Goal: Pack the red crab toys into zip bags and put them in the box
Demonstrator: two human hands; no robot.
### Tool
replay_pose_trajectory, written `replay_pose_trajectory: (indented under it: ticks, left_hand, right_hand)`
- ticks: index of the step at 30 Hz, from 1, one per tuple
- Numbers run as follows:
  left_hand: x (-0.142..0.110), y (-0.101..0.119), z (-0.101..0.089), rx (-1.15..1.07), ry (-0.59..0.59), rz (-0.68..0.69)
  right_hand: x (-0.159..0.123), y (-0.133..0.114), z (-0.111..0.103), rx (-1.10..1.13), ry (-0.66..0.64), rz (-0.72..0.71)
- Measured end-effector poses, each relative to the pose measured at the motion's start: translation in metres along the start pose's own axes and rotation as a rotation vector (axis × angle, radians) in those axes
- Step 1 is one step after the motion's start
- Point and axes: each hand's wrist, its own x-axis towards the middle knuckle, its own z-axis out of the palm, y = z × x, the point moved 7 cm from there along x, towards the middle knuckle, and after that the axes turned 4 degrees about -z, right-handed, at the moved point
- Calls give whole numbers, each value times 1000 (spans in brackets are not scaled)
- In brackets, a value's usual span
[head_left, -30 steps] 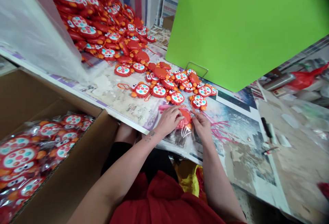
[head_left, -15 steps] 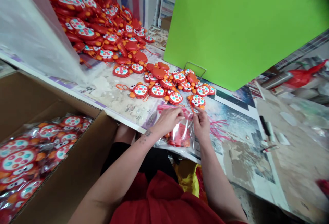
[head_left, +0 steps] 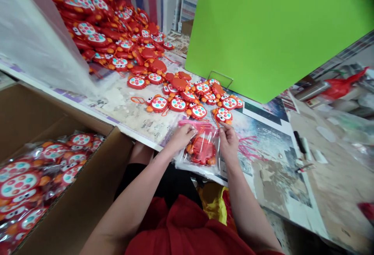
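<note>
On the table edge before me lies a clear zip bag [head_left: 181, 161] with a pink strip along its top. Inside it is a red crab-shaped toy [head_left: 202, 150], its plain red back facing up. My left hand [head_left: 181, 137] is closed at the bag's upper left, fingertips together on the plastic near the strip. At the upper right corner, the thumb and fingers of my right hand [head_left: 229, 140] pinch the bag's edge. Just beyond my right fingertips sits a loose crab toy [head_left: 223, 115] with coloured dots on a white face.
Several loose crab toys [head_left: 178, 103] lie beyond the bag, and a big heap [head_left: 117, 32] spills from a sack at the back left. A cardboard box [head_left: 96, 157] with bagged toys stands at left. A green board [head_left: 263, 32] rises behind; pink strips [head_left: 248, 147] lie right.
My left hand has moved left along the bag's top, uncovering the strip and the toy inside. My right hand stays at the right corner.
</note>
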Motion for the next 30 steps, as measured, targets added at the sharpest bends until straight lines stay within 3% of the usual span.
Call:
replay_pose_trajectory:
  ticks: [3,5,10,14,19,23,26,30]
  left_hand:
    - [-5,4,-4,14,24,22]
    - [-7,5,-5,-15,-2,43]
    - [-10,4,-4,-134,-94,98]
    - [-11,0,-8,-251,-64,28]
    - [-14,4,-8,-240,-83,53]
    - [-12,4,-14,-151,7,120]
    - [-11,3,-14,-177,-1,68]
    - [-16,6,-13,-298,-27,-63]
  right_hand:
    - [1,-10,-6,-97,35,-71]
    - [1,-22,-5,-116,-7,-119]
    - [1,-55,27,-180,-312,-276]
    - [4,-56,46,-361,-481,-330]
    - [12,-66,44,-447,-354,-388]
    - [9,-87,67,-442,-415,-510]
    - [8,-94,78,-443,-442,-528]
    - [7,-92,55,-447,-403,-485]
